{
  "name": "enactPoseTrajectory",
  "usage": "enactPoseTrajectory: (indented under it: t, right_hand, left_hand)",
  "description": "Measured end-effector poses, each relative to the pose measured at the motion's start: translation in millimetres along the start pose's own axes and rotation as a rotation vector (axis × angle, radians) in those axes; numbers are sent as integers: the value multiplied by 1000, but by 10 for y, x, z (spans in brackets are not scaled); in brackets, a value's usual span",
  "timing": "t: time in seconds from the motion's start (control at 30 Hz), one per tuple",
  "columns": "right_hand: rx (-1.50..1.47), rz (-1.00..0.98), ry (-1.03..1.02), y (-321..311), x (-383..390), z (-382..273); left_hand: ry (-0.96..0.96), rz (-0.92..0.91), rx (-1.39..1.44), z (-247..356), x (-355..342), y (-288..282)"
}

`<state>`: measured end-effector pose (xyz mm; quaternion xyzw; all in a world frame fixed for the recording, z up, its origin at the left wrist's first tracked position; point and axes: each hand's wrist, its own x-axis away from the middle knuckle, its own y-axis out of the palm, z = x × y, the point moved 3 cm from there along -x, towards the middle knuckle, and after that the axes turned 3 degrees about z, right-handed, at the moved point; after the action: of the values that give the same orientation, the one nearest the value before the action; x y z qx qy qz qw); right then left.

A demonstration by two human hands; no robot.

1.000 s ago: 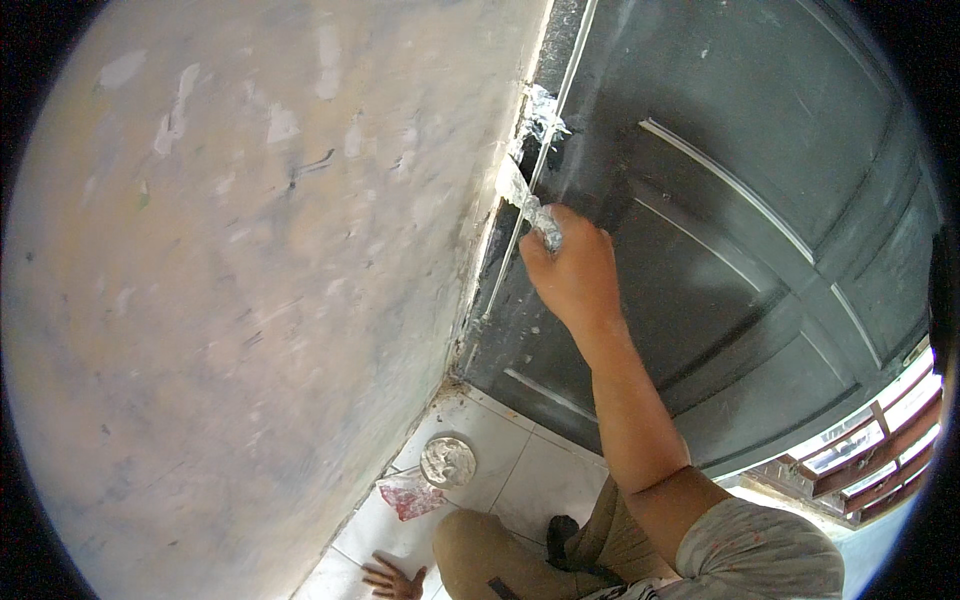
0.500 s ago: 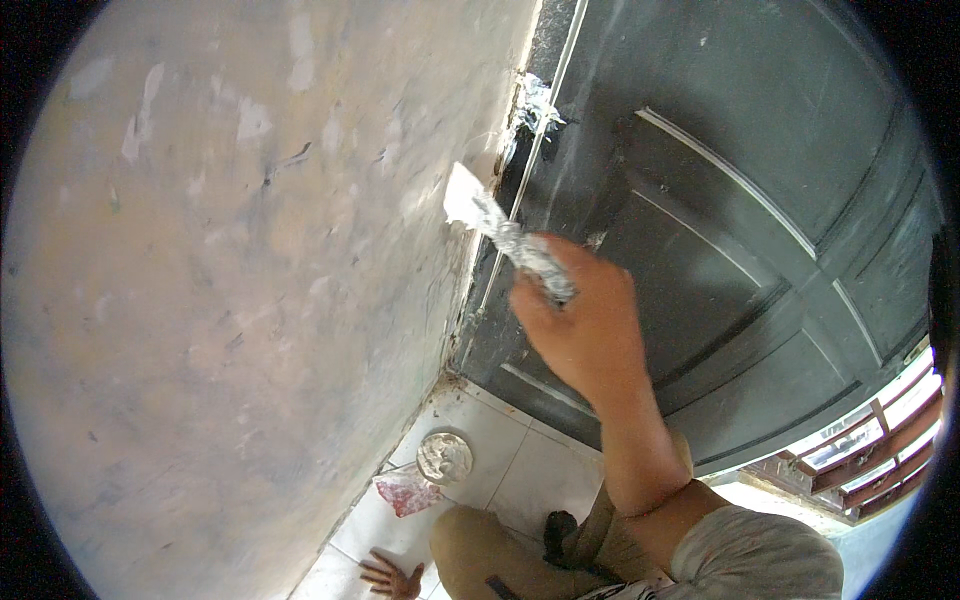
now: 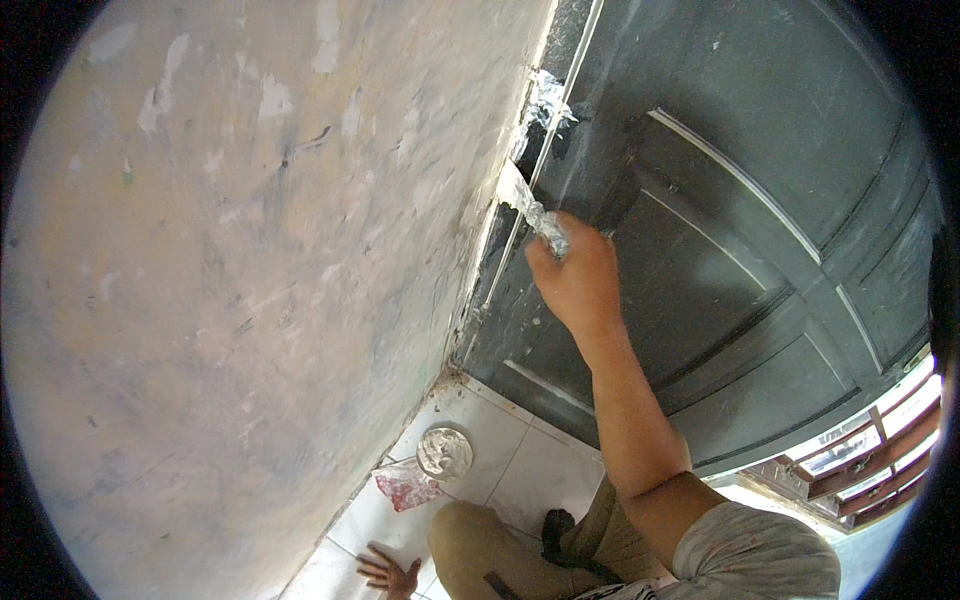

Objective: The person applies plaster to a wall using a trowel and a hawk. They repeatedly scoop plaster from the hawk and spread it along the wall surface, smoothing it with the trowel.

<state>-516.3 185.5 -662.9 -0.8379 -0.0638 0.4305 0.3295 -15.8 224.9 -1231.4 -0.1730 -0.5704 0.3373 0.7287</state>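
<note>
My right hand point(image 3: 582, 275) is closed round the putty-smeared handle of a putty knife point(image 3: 530, 205). Its whitened blade points up and left, at the seam where the plastered wall point(image 3: 300, 300) meets the black door frame point(image 3: 490, 262). Whether the edge presses on the seam I cannot tell. Just above the blade, a rough patch of white putty point(image 3: 547, 98) spreads over the frame. My left hand point(image 3: 392, 576) rests on the floor at the lower edge, fingers spread and nothing held.
A round tub of white putty point(image 3: 444, 454) stands on the white tiles point(image 3: 520, 470) near the wall. Beside it lies a red and clear plastic wrapper point(image 3: 405, 487). The dark panelled door point(image 3: 690, 270) fills the right side, with a brown window grille point(image 3: 880, 450) beyond.
The putty knife has moved from in front of the wall to the seam by the door frame, slightly right. My right hand has risen with it. The left hand stays on the floor.
</note>
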Motion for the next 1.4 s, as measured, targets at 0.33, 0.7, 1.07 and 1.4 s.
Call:
enactPoseTrajectory:
  t: [0.33, 0.7, 1.07, 1.4]
  right_hand:
    - [-38, 45, -45, 64, 53, 85]
    - [-185, -18, -8, 40, 40, 62]
    - [-271, -82, -51, -175, 431, -305]
    - [-109, 18, -35, -108, 51, 199]
  left_hand:
    - [13, -11, -16, 30, 28, -25]
    - [8, 49, -42, 49, -14, -15]
    - [6, 3, -21, 76, 103, -91]
    - [-29, 11, -27, 143, 56, -47]
